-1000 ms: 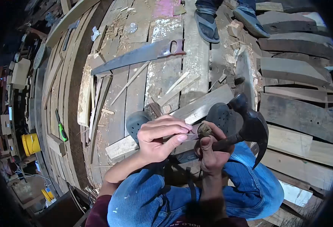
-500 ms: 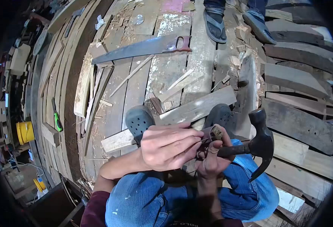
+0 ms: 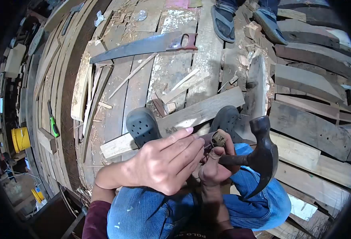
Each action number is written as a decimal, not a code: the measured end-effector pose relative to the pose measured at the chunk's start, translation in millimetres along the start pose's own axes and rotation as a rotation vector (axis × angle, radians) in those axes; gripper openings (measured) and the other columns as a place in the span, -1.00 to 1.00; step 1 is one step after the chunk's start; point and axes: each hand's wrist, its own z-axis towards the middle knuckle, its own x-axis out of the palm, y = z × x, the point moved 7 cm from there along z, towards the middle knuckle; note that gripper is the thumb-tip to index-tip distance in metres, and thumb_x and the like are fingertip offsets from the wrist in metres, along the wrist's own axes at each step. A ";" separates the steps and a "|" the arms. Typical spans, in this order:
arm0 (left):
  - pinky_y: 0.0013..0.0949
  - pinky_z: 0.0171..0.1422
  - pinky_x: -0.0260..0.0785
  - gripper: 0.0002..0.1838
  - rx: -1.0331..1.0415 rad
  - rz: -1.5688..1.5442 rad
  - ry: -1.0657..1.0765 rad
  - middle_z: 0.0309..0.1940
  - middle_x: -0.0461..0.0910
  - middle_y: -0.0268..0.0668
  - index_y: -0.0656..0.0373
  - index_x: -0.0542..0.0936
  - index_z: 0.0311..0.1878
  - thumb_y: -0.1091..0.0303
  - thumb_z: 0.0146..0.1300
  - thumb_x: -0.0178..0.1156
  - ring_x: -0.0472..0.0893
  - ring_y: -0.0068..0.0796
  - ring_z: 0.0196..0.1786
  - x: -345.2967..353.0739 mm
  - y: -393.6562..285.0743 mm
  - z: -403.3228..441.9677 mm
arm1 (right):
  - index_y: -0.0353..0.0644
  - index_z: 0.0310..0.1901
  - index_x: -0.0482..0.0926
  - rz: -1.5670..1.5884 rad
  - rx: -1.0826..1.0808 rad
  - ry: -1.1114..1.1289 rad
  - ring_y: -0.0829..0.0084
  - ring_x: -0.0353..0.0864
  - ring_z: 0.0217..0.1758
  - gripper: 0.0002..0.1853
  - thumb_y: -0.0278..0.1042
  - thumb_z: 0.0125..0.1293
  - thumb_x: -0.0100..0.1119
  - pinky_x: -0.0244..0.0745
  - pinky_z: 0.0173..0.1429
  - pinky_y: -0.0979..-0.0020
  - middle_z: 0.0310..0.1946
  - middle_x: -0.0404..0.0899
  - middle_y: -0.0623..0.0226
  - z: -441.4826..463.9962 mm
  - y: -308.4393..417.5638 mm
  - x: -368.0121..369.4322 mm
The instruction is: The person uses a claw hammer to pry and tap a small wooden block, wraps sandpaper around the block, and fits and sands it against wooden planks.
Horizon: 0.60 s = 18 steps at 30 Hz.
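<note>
Hammer (image 3: 266, 155) is right of centre, lower half of the frame, handle running in under the right thumb. Right hand (image 3: 217, 169) is curled around that plus a little tube (image 3: 217, 139) with a rough brownish end. Left hand (image 3: 165, 161) is right beside the tube, fingers close together and fairly straight; can't tell if they're pinching anything, some tips are hidden. Half a second ago they were more bunched up, and the hammer sat a bit higher and further right. Hammer head's dark metal with a curved claw, pointing down. Left forearm angles in from lower left, over faded jeans (image 3: 141, 211). Further up: holey clogs (image 3: 142, 125), a pale board (image 3: 205, 107), then a saw (image 3: 143, 47) on scuffed planks (image 3: 139, 89), upper middle.
</note>
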 end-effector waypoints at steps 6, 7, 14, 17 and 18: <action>-0.17 -0.01 0.59 -0.81 -0.176 -0.361 -0.128 -0.33 0.67 -0.10 0.35 0.67 -0.37 0.45 -0.08 0.36 0.70 -0.27 -0.27 7.8 21.3 -10.8 | -0.42 -0.01 0.50 -0.043 -0.080 -0.030 0.49 0.55 -0.24 -0.56 -0.11 0.40 0.06 0.46 -0.17 0.50 -0.26 0.58 0.23 1.9 10.9 1.2; -0.23 -0.12 0.58 -0.84 -0.234 -0.436 -0.201 -0.36 0.67 -0.13 0.31 0.66 -0.40 0.47 -0.09 0.40 0.70 -0.26 -0.32 10.1 26.0 -11.7 | -0.42 -0.01 0.50 -0.054 -0.105 -0.040 0.50 0.54 -0.25 -0.55 -0.10 0.39 0.07 0.45 -0.17 0.51 -0.28 0.58 0.23 2.5 14.6 2.1; -0.39 -0.44 0.44 -0.89 -0.537 -0.695 -0.052 -0.52 0.65 -0.21 0.24 0.67 -0.32 0.50 0.05 0.34 0.64 -0.32 -0.51 30.8 39.4 -24.7 | -0.40 -0.01 0.45 0.122 0.049 0.044 0.51 0.51 -0.31 -0.51 -0.01 0.38 0.07 0.43 -0.21 0.48 -0.35 0.56 0.28 2.7 14.2 7.2; -0.39 -0.46 0.40 -0.90 -0.652 -0.875 0.058 -0.60 0.60 -0.21 0.29 0.59 -0.43 0.53 0.21 0.19 0.63 -0.32 -0.54 38.4 37.2 -24.8 | -0.39 0.00 0.43 0.038 -0.023 0.045 0.50 0.52 -0.30 -0.50 0.00 0.38 0.05 0.44 -0.20 0.48 -0.35 0.56 0.28 3.7 8.2 5.1; -0.40 -0.45 0.39 -0.85 -0.695 -0.940 0.134 -0.60 0.60 -0.23 0.31 0.56 -0.46 0.55 0.24 0.15 0.63 -0.32 -0.54 41.0 35.9 -25.3 | -0.39 0.01 0.43 0.019 -0.038 0.039 0.49 0.53 -0.29 -0.49 0.01 0.38 0.05 0.44 -0.20 0.48 -0.35 0.57 0.27 3.7 10.1 6.2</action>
